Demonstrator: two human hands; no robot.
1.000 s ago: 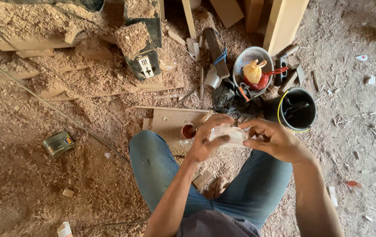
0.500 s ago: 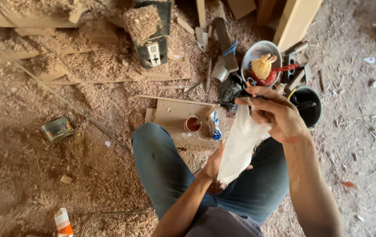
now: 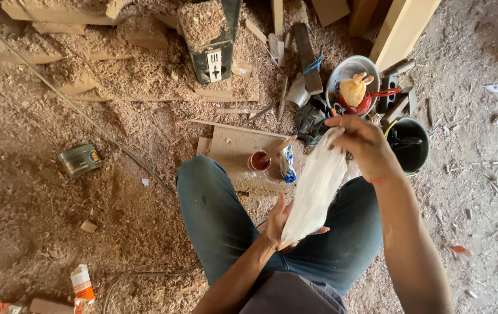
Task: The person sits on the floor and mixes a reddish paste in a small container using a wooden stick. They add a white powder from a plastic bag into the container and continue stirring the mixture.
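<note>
Fingers, right: those of the right hand (image 3: 360, 145) are pinched on the top end of a white bag (image 3: 316, 189), holding it up so that it hangs down and to the left.
Fingers, left: those of the left hand (image 3: 281, 224) are spread and cupped under the bag's bottom end, touching it; whether they clamp it I cannot tell.
Bag: long, pale, stretched between both hands above the lap, over the jeans (image 3: 220, 215).
Board: a flat wooden board (image 3: 234, 154) lies on the floor just beyond the knees.
Cup: a small cup (image 3: 259, 160) of reddish-brown stuff stands on the board, a stick resting in it.
Packet: a blue and white packet (image 3: 287, 164) lies on the board just right of the cup, near the bag.
Bucket: a black bucket (image 3: 409, 145) stands on the right, just beyond the right hand.
Bowl: a grey bowl (image 3: 347, 74) farther off holds a yellow object (image 3: 354, 90) and red-handled tools.
Tin: a green tin (image 3: 79, 160) lies on its side, well to the left.
Carton: an orange and white carton (image 3: 82, 285) lies near left.
Floor: sawdust (image 3: 115, 70) and wood offcuts all round.
</note>
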